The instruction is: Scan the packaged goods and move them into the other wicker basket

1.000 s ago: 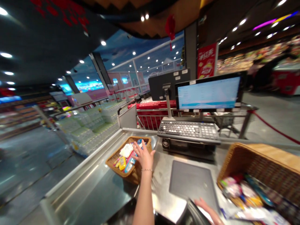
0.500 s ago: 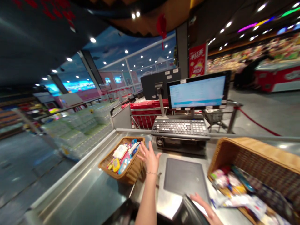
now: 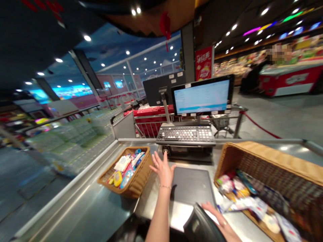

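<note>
My left hand (image 3: 163, 169) is raised above the counter with its fingers spread and holds nothing. It is between a wicker basket (image 3: 135, 188) of small packaged goods and a dark flat plate (image 3: 193, 185) set in the counter. My right hand (image 3: 217, 215) is low, right behind a black curved device that looks like a scanner (image 3: 202, 225). Its visible fingers are stretched out, with nothing seen in them; the device hides part of the hand. I cannot tell whether they touch.
On the right lies a larger wicker basket (image 3: 267, 154) on its side, with several packaged goods (image 3: 248, 203) at its opening. A keyboard (image 3: 185, 134) and a lit monitor (image 3: 203, 97) stand at the back. Behind them are red shopping carts (image 3: 151, 126). A person (image 3: 252, 77) is farther off.
The view has turned to the right, so the baskets and monitor appear farther left. My left hand has moved away from the smaller basket toward the flat plate, fingers still spread.
</note>
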Demonstrator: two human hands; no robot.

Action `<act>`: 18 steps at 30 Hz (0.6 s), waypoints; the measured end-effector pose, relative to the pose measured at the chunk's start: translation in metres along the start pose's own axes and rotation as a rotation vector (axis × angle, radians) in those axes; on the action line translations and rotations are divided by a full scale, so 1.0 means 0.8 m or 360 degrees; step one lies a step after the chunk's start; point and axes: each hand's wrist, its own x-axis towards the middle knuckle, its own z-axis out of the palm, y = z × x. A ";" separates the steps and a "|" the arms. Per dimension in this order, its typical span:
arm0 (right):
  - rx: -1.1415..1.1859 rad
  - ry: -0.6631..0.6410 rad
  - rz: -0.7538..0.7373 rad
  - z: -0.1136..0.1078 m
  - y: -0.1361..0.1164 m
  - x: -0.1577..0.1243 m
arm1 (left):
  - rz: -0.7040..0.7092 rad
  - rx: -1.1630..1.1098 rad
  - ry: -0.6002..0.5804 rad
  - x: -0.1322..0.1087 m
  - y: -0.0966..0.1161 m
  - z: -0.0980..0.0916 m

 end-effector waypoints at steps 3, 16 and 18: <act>0.0010 0.0002 0.0077 0.003 0.005 -0.002 | 0.0044 -0.0023 -0.0021 -0.005 0.007 0.005; 0.0165 -0.0009 0.0212 -0.012 -0.009 -0.007 | 0.0231 -0.0057 -0.0121 -0.031 0.048 0.020; 0.0181 0.0004 0.0250 -0.011 -0.008 -0.008 | 0.0270 -0.0080 -0.0141 -0.037 0.056 0.022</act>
